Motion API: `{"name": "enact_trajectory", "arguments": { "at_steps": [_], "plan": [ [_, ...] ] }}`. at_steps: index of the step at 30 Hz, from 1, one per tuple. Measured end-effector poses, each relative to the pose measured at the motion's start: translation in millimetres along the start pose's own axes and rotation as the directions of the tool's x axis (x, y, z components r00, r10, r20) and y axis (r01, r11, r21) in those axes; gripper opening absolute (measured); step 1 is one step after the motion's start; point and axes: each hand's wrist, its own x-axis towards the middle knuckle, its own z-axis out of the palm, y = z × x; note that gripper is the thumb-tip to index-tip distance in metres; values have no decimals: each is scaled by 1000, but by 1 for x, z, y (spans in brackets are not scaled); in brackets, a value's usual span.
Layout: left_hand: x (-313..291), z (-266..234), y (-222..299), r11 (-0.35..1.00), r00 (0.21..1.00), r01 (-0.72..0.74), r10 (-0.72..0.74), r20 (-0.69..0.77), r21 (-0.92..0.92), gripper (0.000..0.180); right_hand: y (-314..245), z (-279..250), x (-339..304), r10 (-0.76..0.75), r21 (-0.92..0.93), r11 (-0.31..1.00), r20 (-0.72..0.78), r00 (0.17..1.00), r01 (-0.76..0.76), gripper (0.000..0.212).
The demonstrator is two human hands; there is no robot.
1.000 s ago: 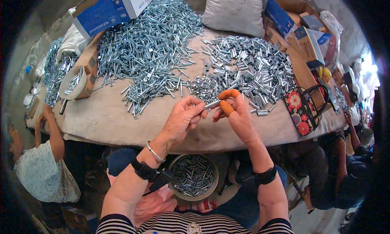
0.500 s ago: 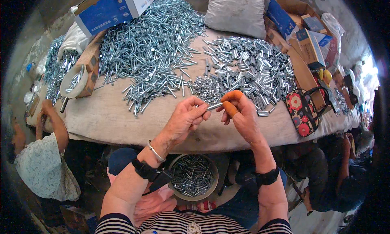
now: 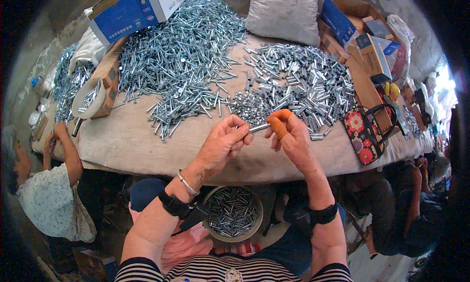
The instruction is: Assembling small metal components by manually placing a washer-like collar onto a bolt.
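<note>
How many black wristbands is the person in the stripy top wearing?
2: one black wristband behind the left hand, and the other wristband behind the right hand. I see no more there.

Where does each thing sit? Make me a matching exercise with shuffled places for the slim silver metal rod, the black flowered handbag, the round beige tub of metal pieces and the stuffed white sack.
Things
1. Slim silver metal rod
2. Black flowered handbag
3. Round beige tub of metal pieces
4. Stuffed white sack

Places
A. Far side of the beige cloth-covered table
B. Pinched in the left hand
C. Below the table's near edge
D. Right of the pile of short silver tubes

Pairs: 1-B, 2-D, 3-C, 4-A
</note>
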Motion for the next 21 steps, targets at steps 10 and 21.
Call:
{"name": "enact_trajectory", "arguments": {
  "at_steps": [10,21],
  "plan": [
    [3,-6,-1,999,999,-33,33,17,3,10,-4,-11,-2,56,57,996,118,991,-63,22],
    [0,-1,5,998,999,-34,35,-16,54,10,-7,-5,1,-18,235,972,-20,1000,22,16]
  ]
}}
